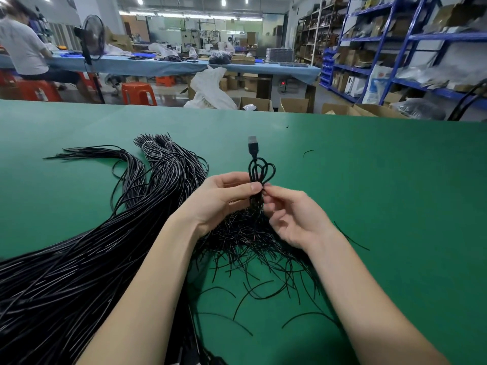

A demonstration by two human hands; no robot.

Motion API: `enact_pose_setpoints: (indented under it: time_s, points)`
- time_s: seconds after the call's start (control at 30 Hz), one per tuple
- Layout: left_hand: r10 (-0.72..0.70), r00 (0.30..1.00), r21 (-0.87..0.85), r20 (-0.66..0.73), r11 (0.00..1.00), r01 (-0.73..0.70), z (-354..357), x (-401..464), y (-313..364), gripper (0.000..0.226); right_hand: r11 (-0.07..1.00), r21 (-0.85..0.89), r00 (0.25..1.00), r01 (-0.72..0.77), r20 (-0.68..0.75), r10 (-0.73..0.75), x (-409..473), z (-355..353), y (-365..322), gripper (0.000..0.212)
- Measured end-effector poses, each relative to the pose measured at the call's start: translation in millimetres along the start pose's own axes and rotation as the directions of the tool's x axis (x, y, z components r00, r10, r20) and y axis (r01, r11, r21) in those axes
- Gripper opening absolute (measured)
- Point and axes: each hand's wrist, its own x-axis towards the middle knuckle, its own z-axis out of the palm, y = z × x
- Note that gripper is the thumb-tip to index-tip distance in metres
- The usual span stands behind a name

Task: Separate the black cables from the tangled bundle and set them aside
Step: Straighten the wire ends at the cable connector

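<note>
We pinch the looped cable [259, 175] above the tangle [253, 238] on the counter [369, 180], left hand [224, 198] and right hand [292, 217] both gripping below its loops; light, limp, best held there.

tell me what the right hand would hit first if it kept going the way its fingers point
The right hand points up and left, so it would probably meet the coiled black cable and then the left hand just behind; depth is uncertain.
</note>
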Motion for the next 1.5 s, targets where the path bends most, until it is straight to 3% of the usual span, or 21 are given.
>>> enact_pose_setpoints:
  time_s: [0.07,0.17,0.27,0.33,0.43,0.5,0.53,0.6,0.67,0.7,0.77,0.83,1.0,1.07,1.2,1.33,1.37,1.4,1.43,1.47,1.5]
  points:
    - [0.007,1.000,0.045,-0.029,0.999,-0.005,1,0,-1,0.028,0.963,0.231,0.990,-0.138,0.005,0.140,2,0,2,0.007]
    - [-0.041,0.993,0.011,-0.112,0.999,0.042,1,1,-2,0.033,0.989,-0.119,0.985,0.090,-0.140,-0.106,7,1,7,0.007]
    - [-0.109,0.981,-0.146,-0.163,0.986,0.086,-1,3,-2,0.041,0.689,-0.599,0.831,0.409,-0.069,-0.553,10,-1,8,0.010]
    - [-0.146,0.973,-0.204,-0.180,0.973,0.108,-2,4,-2,0.043,0.485,-0.721,0.752,0.495,0.076,-0.654,8,-7,6,0.006]
    - [-0.200,0.970,-0.243,-0.137,0.956,0.163,-1,4,-1,0.014,0.150,-0.848,0.626,0.508,0.244,-0.740,6,-12,4,0.005]
    - [-0.209,0.970,-0.236,-0.126,0.956,0.175,0,3,-2,0.007,0.086,-0.863,0.608,0.498,0.277,-0.744,6,-11,4,0.004]
    - [-0.199,0.972,-0.212,-0.125,0.962,0.170,-1,2,-2,0.008,0.141,-0.859,0.647,0.491,0.252,-0.720,7,-12,4,0.005]
    - [-0.168,0.980,-0.126,-0.103,0.980,0.155,-4,0,1,0.011,0.433,-0.783,0.813,0.447,0.153,-0.562,6,-10,2,0.008]
    - [-0.151,0.987,-0.062,-0.055,0.987,0.147,-5,-3,4,0.020,0.832,-0.487,0.963,0.265,0.088,-0.255,2,-8,-3,0.007]
    - [-0.155,0.987,-0.050,-0.049,0.987,0.152,-4,-4,6,0.026,0.949,-0.292,0.991,0.123,0.088,-0.101,0,-7,-5,0.006]
    - [-0.171,0.983,-0.046,-0.067,0.985,0.168,-4,-4,6,0.038,0.994,-0.105,0.993,-0.006,0.118,0.019,-3,-8,-5,0.006]
    - [-0.202,0.977,-0.088,-0.073,0.977,0.195,-1,-5,6,0.039,0.961,-0.252,0.988,0.110,0.129,-0.079,-2,-8,-4,0.007]
    - [-0.321,0.943,-0.206,-0.088,0.932,0.298,-2,-6,11,0.014,0.559,-0.699,0.889,0.446,0.270,-0.371,-10,-6,-18,0.009]
    - [-0.345,0.936,-0.201,-0.073,0.924,0.325,-2,-6,11,0.009,0.418,-0.764,0.847,0.492,0.309,-0.433,-14,-4,-22,0.006]
    - [-0.351,0.935,-0.216,-0.057,0.918,0.331,-3,-7,10,0.011,-0.062,-0.862,0.703,0.504,0.450,-0.551,-14,-4,-21,0.006]
    - [-0.279,0.957,-0.196,-0.078,0.945,0.260,-1,-6,7,0.015,-0.290,-0.801,0.489,0.524,0.562,-0.667,-6,-1,-6,0.010]
    - [-0.235,0.969,-0.181,-0.076,0.959,0.219,0,-5,5,0.015,-0.238,-0.820,0.474,0.521,0.510,-0.718,-2,1,2,0.010]
    - [-0.183,0.981,-0.168,-0.072,0.971,0.169,1,-4,4,0.015,-0.057,-0.850,0.525,0.524,0.375,-0.764,2,2,8,0.013]
    - [-0.128,0.989,-0.143,-0.072,0.983,0.117,2,-4,3,0.016,0.273,-0.809,0.654,0.521,0.173,-0.736,4,4,11,0.018]
    - [-0.081,0.994,-0.100,-0.075,0.992,0.074,1,-5,3,0.018,0.644,-0.612,0.820,0.459,0.012,-0.572,4,8,10,0.023]
    - [-0.053,0.996,-0.053,-0.077,0.997,0.049,0,-5,3,0.022,0.889,-0.352,0.943,0.294,-0.048,-0.331,2,10,9,0.026]
